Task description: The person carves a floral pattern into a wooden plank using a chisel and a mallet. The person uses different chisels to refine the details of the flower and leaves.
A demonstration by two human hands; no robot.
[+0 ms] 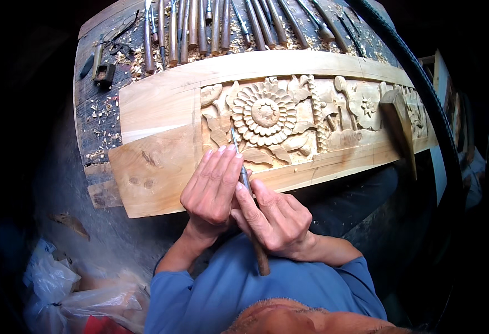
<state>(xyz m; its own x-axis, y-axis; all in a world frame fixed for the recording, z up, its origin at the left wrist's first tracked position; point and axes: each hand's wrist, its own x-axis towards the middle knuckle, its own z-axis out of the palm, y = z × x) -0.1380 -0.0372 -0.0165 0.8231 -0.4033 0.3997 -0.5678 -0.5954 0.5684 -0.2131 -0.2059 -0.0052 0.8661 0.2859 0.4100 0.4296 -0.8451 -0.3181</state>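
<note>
A carving chisel (261,260) slants over the near edge of a pale carved wooden panel (158,108). My right hand (278,220) is closed around its wooden handle, whose butt end points back at my blue shirt. My left hand (214,186) lies along the metal shank, fingers straight and pressed together against it; its thumb is mostly hidden. The blade tip touches or nearly touches the carving beside a leaf, just left of and below a round carved flower (265,113). More carved leaves and a twisted rope border (315,114) stand in relief.
Several wooden-handled chisels (200,28) lie in a row among shavings on the dark bench (97,100). A wooden block (398,125) rests across the panel's right part. A dark cable (417,72) crosses at right. Plastic bags (55,278) lie at lower left.
</note>
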